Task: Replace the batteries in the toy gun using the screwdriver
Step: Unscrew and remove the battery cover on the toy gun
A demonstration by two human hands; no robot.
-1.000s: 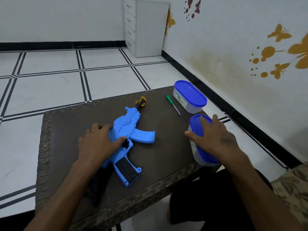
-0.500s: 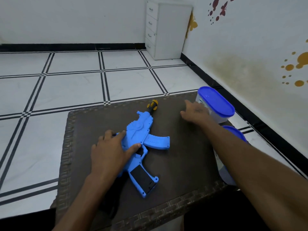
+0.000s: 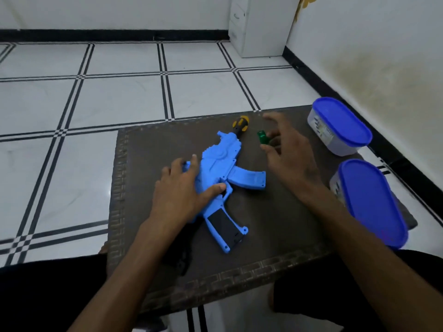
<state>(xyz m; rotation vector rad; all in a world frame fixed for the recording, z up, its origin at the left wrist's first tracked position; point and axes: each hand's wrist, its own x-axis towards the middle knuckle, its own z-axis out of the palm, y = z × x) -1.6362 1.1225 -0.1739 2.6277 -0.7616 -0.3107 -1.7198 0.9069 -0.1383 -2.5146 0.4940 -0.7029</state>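
The blue toy gun (image 3: 215, 173) is lying flat on the dark woven bench (image 3: 275, 231), its barrel pointing away from you toward the far edge and its black stock trailing toward the near edge under your left forearm. The curved magazine (image 3: 249, 179) is projecting to the right of the body, and the grip with its black panel (image 3: 225, 227) is angling toward the near right. The orange-and-black muzzle tip (image 3: 241, 123) is sitting at the far end of the barrel.

Your left hand (image 3: 182, 195) is resting palm-down on the rear of the gun body, fingers spread nearly straight and thumb lying along the frame just above the grip; it is pressing rather than curling round anything.

Your right hand (image 3: 287, 152) is hovering to the right of the barrel, fingers loosely bent, with the green screwdriver handle (image 3: 263, 138) pinched between the thumb and fingertips. The handle end is protruding to the left of the hand; the shaft is hidden behind the fingers.

Two translucent oval containers with blue lids are standing at the right side of the bench: the farther one (image 3: 340, 125) near the far right corner, the nearer one (image 3: 371, 202) overhanging the right edge beside your right forearm.

Beyond the bench, white floor tiles (image 3: 119, 92) with black lines are running to a white drawer cabinet (image 3: 259, 25) standing against the wall.
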